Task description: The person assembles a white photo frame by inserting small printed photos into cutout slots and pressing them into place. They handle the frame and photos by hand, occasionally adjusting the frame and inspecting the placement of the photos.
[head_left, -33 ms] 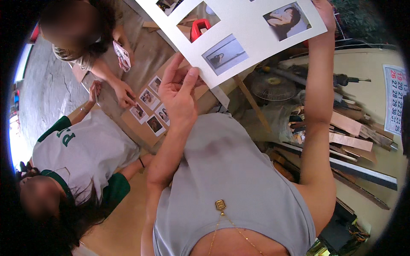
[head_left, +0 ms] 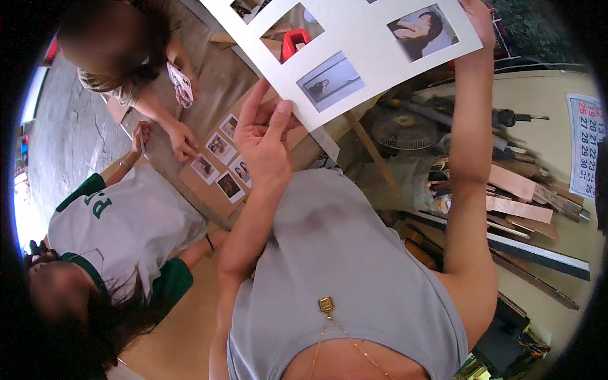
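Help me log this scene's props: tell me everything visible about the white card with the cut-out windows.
The white card looks like stiff paper, flat, with rectangular windows. Two hold photos: one of a dark-haired figure, one of a smaller figure by a pale panel. Another seems open, a red object visible through it. The card's upper part is cut off. Held aslant, it is gripped by the right hand near its right corner; the left hand is at its left edge, contact unclear.

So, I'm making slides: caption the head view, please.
Right hand holding a white windowed photo mat, left hand at its edge, small photos on brown cardboard nearby.
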Tool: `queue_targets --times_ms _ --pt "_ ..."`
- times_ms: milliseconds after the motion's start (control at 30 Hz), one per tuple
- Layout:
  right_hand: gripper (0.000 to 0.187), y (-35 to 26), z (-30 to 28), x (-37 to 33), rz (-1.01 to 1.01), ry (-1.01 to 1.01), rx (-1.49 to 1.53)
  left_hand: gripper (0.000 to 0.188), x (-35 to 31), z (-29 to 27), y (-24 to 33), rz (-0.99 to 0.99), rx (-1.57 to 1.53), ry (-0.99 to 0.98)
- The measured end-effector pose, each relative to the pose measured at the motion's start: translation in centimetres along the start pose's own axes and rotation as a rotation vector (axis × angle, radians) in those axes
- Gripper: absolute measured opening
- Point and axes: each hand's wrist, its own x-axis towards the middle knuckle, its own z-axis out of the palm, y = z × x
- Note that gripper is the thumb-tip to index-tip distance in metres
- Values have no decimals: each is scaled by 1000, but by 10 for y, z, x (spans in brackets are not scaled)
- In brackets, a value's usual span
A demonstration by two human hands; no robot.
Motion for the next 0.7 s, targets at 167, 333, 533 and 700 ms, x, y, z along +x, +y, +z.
queue_targets --times_ms 167,333,533,700 --pt "59 8 19 -16 -55 99 10 44 -7 -1 1 29 -5 0" --pt "58 10 15 -19 -108 39 15 47 -12 3 5 56 -29 -93" --pt "59 4 18 -25 -123 -12 32 52 -24 0 7 126 114 -69" --pt "60 3 21 -28 -131 -41 46 51 -27 0 8 144 62 -69"
